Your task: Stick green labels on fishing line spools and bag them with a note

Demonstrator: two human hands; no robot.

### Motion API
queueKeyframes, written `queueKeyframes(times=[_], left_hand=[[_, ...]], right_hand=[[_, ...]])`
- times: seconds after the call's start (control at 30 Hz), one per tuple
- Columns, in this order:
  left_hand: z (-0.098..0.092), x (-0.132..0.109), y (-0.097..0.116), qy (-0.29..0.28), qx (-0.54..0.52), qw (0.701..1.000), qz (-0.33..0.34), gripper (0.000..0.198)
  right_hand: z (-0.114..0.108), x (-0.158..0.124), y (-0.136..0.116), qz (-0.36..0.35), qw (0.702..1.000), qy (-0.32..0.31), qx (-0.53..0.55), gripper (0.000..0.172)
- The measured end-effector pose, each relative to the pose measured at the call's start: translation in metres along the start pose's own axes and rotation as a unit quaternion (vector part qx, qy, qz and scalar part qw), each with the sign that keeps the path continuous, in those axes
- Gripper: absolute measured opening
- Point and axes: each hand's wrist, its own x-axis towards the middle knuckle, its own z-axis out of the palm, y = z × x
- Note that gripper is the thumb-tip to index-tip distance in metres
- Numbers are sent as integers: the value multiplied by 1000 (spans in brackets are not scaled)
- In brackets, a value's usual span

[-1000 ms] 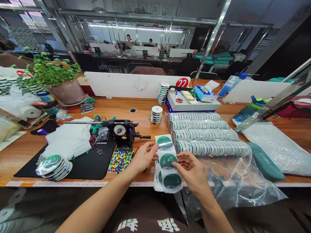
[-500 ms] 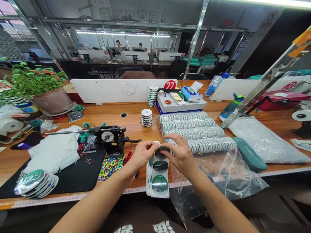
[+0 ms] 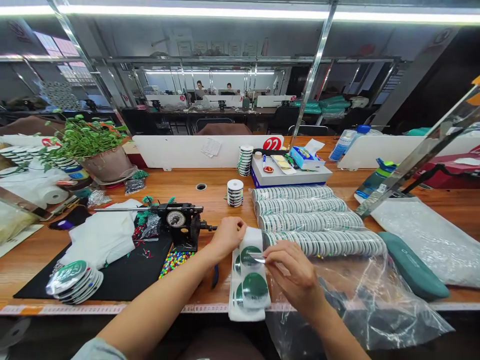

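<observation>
head view: left hand [image 3: 227, 235] gripping sticker strip [image 3: 248, 310], right hand [image 3: 296, 277] pinching green sticker [image 3: 250, 257]

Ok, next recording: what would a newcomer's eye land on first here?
First, the white strip of round green stickers front and centre on the orange wooden bench, with the left hand at its top and the right hand over it. Just behind lie long rows of white-and-green sticker rolls. Far left stands a leafy green plant in a clay pot.

A round red sign [image 3: 272, 144] with "22" on the white desk divider [image 3: 187, 152]; "80" on a green sticker [image 3: 255, 290].
</observation>
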Motion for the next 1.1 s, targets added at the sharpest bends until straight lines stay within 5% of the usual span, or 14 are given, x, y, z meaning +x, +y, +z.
queueKeyframes(times=[0.13, 0.3, 0.53, 0.7, 0.83, 0.93, 1.1], left_hand=[[-8, 32, 6, 101, 102, 990, 8, 41], [-22, 90, 11, 171, 147, 971, -86, 77], [-25, 115, 7, 152, 147, 967, -141, 48], [-27, 84, 34, 166, 95, 981, -17, 56], [-21, 28, 49, 38, -71, 993, 88, 58], [-15, -19, 48, -30, -153, 982, 105, 55], [-12, -66, 43, -59, -218, 971, 83, 55]], right_hand=[[0, -19, 0, 69, 997, 15, 44, 23], [1, -32, -1, 194, 975, 57, 95, 10], [-3, -30, -7, 282, 951, 70, 109, 8], [-10, -19, 8, 396, 893, 117, 178, 28], [-18, 1, 24, 444, 835, 146, 289, 47], [-15, 15, 25, 465, 797, 133, 361, 51], [0, 18, 12, 439, 824, 69, 351, 42]])
